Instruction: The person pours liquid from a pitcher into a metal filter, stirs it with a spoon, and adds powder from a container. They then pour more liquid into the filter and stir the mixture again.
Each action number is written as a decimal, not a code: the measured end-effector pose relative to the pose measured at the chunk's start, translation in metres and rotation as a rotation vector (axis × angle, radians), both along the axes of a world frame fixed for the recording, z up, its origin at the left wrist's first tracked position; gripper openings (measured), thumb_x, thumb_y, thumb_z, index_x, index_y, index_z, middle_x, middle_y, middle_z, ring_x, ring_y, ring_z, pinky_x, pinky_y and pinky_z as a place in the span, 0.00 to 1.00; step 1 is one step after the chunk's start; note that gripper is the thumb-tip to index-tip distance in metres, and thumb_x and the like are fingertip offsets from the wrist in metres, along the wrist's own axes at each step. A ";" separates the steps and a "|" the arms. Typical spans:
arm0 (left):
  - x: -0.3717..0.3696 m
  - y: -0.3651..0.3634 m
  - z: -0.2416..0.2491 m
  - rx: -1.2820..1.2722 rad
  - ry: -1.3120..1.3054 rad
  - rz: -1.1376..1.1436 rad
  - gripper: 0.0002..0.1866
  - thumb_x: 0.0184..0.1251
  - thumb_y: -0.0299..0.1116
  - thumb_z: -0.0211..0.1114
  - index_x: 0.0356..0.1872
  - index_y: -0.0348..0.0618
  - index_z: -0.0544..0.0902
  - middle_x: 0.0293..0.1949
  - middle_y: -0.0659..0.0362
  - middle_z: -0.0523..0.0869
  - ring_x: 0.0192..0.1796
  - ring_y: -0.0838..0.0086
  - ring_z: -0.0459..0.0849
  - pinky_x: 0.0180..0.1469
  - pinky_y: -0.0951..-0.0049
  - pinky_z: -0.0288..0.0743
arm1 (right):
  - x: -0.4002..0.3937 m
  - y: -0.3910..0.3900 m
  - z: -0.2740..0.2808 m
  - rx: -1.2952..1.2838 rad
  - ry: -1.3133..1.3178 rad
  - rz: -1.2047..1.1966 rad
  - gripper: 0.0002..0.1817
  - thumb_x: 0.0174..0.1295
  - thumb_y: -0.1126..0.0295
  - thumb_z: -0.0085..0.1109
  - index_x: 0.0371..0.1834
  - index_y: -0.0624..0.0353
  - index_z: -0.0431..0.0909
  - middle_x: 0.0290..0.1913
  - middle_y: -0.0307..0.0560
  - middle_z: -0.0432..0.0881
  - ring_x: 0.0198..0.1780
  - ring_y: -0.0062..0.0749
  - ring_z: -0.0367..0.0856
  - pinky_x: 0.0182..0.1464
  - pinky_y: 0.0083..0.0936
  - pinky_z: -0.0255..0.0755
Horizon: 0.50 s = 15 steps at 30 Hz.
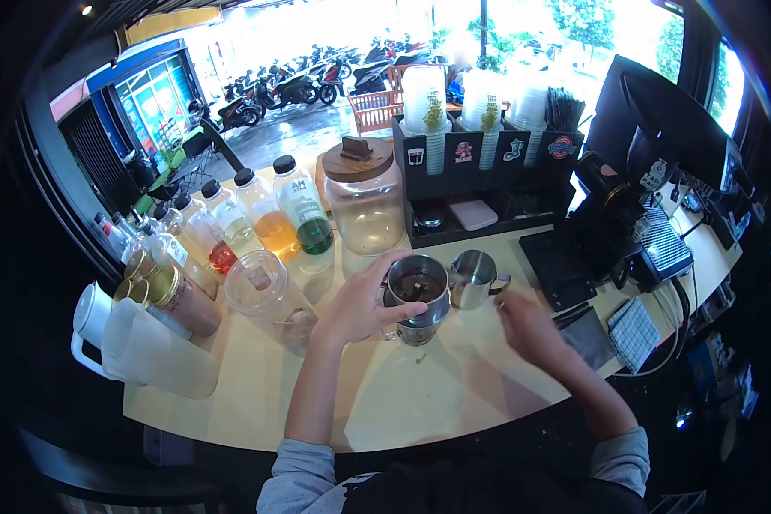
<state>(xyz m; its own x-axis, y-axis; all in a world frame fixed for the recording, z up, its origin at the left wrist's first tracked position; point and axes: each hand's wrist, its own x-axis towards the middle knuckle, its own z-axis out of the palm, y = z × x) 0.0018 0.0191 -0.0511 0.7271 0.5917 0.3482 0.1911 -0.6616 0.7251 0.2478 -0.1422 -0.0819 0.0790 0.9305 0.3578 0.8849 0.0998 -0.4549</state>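
Observation:
My left hand (364, 304) is wrapped round the side of a metal drip filter (418, 284), thumb across its front. Dark contents with a small pale piece in the middle show inside it. The filter sits over a glass cup (417, 334), mostly hidden beneath it. Just right of it stands a stainless steel milk pitcher (471, 281). My right hand (533, 332) is close to the pitcher's handle, its fingers curled in. Whether it touches the handle or holds something small, I cannot make out.
Left are clear plastic jars (270, 295), pale jugs (158, 347) and several syrup bottles (308, 214). Behind stand a wooden-lidded jar (367, 201) and a black cup organizer (488, 184). Right are a black scale (557, 270), a machine (664, 244), a monitor (651, 120) and a checked cloth (632, 325).

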 end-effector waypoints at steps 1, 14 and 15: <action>0.000 -0.001 0.001 -0.003 -0.007 0.003 0.42 0.50 0.45 0.78 0.66 0.42 0.68 0.55 0.49 0.81 0.57 0.62 0.82 0.60 0.64 0.73 | 0.004 -0.002 0.019 0.072 0.000 0.017 0.07 0.67 0.73 0.49 0.44 0.62 0.73 0.37 0.59 0.79 0.34 0.57 0.80 0.36 0.43 0.75; -0.001 0.000 0.006 -0.035 0.038 -0.020 0.44 0.51 0.54 0.75 0.66 0.43 0.67 0.58 0.46 0.78 0.59 0.56 0.80 0.61 0.60 0.72 | -0.044 0.029 0.137 0.068 -0.496 0.324 0.07 0.53 0.80 0.58 0.35 0.62 0.74 0.32 0.48 0.75 0.34 0.45 0.82 0.32 0.35 0.76; -0.001 -0.001 0.007 -0.050 0.030 -0.029 0.44 0.51 0.55 0.75 0.65 0.43 0.67 0.58 0.46 0.78 0.59 0.56 0.80 0.61 0.61 0.72 | -0.047 0.031 0.140 0.060 -0.406 0.361 0.06 0.53 0.80 0.58 0.34 0.63 0.74 0.32 0.49 0.76 0.34 0.46 0.82 0.33 0.35 0.76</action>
